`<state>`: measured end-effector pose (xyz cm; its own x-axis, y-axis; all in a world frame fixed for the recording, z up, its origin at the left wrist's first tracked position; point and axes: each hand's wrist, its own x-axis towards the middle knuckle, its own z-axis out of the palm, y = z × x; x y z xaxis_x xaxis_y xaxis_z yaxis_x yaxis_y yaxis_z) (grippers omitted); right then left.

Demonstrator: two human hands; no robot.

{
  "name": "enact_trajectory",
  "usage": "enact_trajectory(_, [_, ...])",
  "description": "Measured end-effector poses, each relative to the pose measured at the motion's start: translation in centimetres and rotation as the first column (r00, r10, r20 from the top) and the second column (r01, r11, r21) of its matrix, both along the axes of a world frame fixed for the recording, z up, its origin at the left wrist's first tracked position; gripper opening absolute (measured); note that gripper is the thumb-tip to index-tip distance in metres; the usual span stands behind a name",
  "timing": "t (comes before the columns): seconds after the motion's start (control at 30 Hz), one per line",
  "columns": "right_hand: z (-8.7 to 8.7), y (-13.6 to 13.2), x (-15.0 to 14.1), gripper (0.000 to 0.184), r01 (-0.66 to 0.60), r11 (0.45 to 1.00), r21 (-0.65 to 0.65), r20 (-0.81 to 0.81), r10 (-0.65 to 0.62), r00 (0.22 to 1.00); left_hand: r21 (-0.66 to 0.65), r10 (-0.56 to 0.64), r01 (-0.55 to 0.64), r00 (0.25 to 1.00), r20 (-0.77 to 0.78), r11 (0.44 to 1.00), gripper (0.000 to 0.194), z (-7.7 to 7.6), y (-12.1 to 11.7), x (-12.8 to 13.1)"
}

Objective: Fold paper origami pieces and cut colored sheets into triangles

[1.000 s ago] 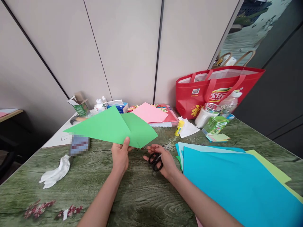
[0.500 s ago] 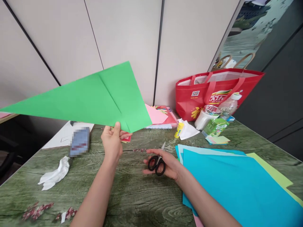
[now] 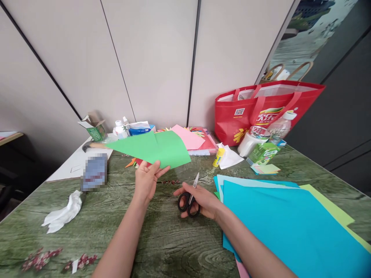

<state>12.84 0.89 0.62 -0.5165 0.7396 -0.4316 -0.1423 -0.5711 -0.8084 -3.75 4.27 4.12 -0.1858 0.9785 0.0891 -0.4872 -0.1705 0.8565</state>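
Observation:
My left hand (image 3: pixel 147 181) pinches the near edge of a folded green paper sheet (image 3: pixel 153 148) and holds it nearly flat, just above the green wood-grain table (image 3: pixel 162 239). My right hand (image 3: pixel 199 199) grips black-handled scissors (image 3: pixel 189 199) with fingers through the loops; the blades point up and away, slightly parted. The scissors sit just right of the green sheet's corner, not touching it.
A stack of large blue and light-green sheets (image 3: pixel 290 220) lies at the right. Behind are pink and red papers (image 3: pixel 194 141), a glue stick (image 3: pixel 218 157), a red bag (image 3: pixel 261 108), bottles, a green carton (image 3: pixel 262 152), a crumpled tissue (image 3: pixel 62 212) and a blurred box (image 3: pixel 94 177).
The left hand swung the green sheet up high to the left, then lowered it back to nearly flat over the table. The right hand kept the scissors, shifting slightly.

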Motion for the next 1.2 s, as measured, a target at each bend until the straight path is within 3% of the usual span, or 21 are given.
enact_trajectory(0.1, [-0.3, 0.1, -0.1, 0.048, -0.009, 0.999, 0.049, 0.072, 0.006, 0.997, -0.037, -0.008, 0.010, 0.999, 0.035, 0.999, 0.032, -0.2, 0.0, 0.2])
enact_trajectory(0.2, [-0.4, 0.0, -0.3, 0.035, 0.083, 0.993, 0.088, 0.050, -0.088, 0.995, -0.060, -0.017, 0.017, 1.000, 0.009, 0.998, 0.030, -0.5, 0.1, 0.2])
enact_trajectory(0.27, [-0.3, 0.0, -0.4, 0.029, 0.110, 0.991, 0.080, -0.082, -0.103, 0.991, -0.057, 0.016, -0.019, 0.998, -0.054, 0.998, 0.029, -0.7, 0.1, 0.2])
enact_trajectory(0.37, [-0.3, 0.1, -0.3, 0.038, 0.042, 0.999, 0.028, -0.338, -0.030, 0.941, 0.005, 0.072, -0.073, 0.985, -0.156, 0.997, 0.025, -0.7, 0.0, 0.2])
enact_trajectory(0.47, [-0.4, 0.2, -0.1, 0.048, -0.023, 1.000, 0.016, -0.446, 0.028, 0.894, 0.065, 0.102, -0.089, 0.968, -0.229, 0.994, 0.021, -0.6, -0.3, 0.2])
enact_trajectory(0.6, [-0.4, -0.1, 0.0, 0.057, -0.097, 0.990, 0.097, -0.432, 0.130, 0.892, 0.141, 0.136, -0.100, 0.951, -0.278, 0.985, 0.017, -0.4, -0.6, 0.3])
enact_trajectory(0.7, [-0.4, -0.5, -0.4, 0.053, -0.126, 0.976, 0.177, -0.396, 0.188, 0.899, 0.176, 0.124, -0.080, 0.959, -0.256, 0.981, 0.016, -0.3, -0.7, 0.4])
enact_trajectory(1.03, [-0.4, -1.2, -1.3, 0.051, -0.065, 0.951, 0.302, -0.277, 0.153, 0.949, 0.148, 0.155, -0.131, 0.974, -0.164, 0.980, 0.020, -0.4, -0.5, 1.0])
enact_trajectory(1.2, [-0.4, -1.2, -1.5, 0.048, -0.018, 0.935, 0.355, -0.279, 0.124, 0.952, 0.126, 0.090, -0.067, 0.977, -0.192, 0.990, 0.017, -0.6, -0.7, 1.4])
